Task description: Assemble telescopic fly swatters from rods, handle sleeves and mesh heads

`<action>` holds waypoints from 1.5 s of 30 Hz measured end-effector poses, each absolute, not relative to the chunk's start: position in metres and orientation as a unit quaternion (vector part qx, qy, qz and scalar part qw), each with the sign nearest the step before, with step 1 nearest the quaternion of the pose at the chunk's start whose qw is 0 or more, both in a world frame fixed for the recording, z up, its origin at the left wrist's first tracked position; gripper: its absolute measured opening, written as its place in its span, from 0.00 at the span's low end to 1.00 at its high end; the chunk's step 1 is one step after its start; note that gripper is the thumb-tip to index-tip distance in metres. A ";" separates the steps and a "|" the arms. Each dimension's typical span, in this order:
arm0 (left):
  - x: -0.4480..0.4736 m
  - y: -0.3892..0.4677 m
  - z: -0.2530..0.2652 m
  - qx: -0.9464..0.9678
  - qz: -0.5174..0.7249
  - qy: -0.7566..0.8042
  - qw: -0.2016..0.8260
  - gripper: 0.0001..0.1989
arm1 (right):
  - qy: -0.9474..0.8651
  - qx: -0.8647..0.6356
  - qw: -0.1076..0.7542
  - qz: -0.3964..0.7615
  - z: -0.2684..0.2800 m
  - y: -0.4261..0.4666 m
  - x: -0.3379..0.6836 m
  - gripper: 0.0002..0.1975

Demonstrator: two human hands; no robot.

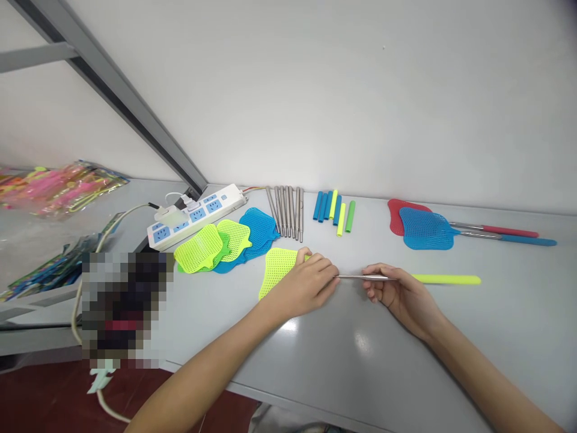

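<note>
A yellow-green fly swatter (pixel 276 270) lies crosswise between my hands, its perforated head to the left. My left hand (pixel 311 282) is closed around the neck, hiding where the head meets the rod. My right hand (pixel 401 294) pinches the thin metal rod (pixel 350 277) farther along, near the yellow-green handle (pixel 451 279) that sticks out to the right. Past my left hand, loose perforated swatter heads lie in an overlapping pile, with yellow-green (pixel 201 248), green and blue (pixel 256 228) ones among them.
Several metal rods (pixel 288 210) and short coloured tubes (pixel 327 205) lie by the wall. Red (pixel 395 216) and blue (pixel 428 230) swatters with handles rest at the right. A power strip (pixel 225 201) with cables stands at the left, near a metal frame (pixel 130 114) and bagged goods (pixel 67 186).
</note>
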State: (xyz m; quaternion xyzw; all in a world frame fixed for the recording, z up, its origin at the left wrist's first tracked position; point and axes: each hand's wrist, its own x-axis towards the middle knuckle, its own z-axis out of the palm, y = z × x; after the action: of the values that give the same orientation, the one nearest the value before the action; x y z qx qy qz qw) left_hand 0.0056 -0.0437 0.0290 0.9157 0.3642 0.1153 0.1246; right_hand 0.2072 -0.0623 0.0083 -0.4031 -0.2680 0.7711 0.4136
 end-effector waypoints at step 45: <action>-0.006 -0.034 0.043 0.911 0.064 0.379 0.152 0.10 | -0.255 -0.439 0.493 0.706 0.008 -0.061 0.204 0.12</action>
State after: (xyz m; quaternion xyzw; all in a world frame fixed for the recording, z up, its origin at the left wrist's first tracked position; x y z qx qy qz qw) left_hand -0.0058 -0.0338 0.0430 0.9107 0.3787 0.0641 0.1520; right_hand 0.2037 -0.0612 0.0076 -0.4389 -0.2550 0.7063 0.4934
